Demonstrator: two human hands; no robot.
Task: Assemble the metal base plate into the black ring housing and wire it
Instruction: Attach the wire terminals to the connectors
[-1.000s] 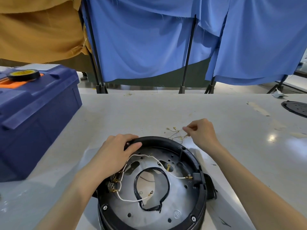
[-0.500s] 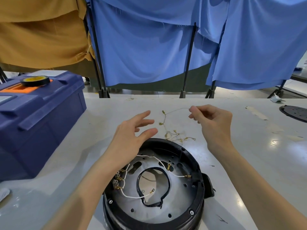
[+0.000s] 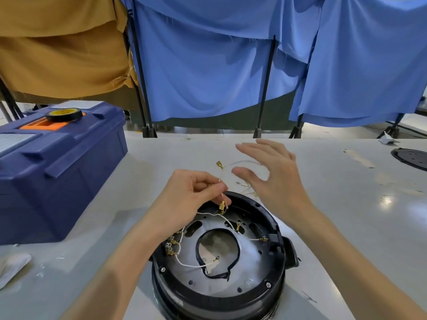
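The black ring housing [image 3: 276, 229] stands near the front edge of the table, with the round metal base plate [image 3: 251, 271] seated inside it. White wires [image 3: 189, 264] with brass terminals and a black cable loop [image 3: 233, 265] lie on the plate. My left hand [image 3: 191, 199] hovers over the housing's far left rim and pinches a thin pale wire with brass terminals [image 3: 220, 166]. My right hand [image 3: 275, 174] floats above the table just behind the housing, fingers spread, holding nothing. A small heap of loose terminal wires [image 3: 248, 188] lies under it.
A dark blue toolbox [image 3: 57, 172] with an orange handle and a tape roll [image 3: 64, 114] on top stands at the left. A black disc [image 3: 413, 157] lies at the far right edge. Blue and tan cloths hang on stands behind the table. White paper [image 3: 11, 269] lies front left.
The thin wire passed from my right hand to my left. My left hand closed round it above the housing rim, and my right hand let go and spread its fingers.
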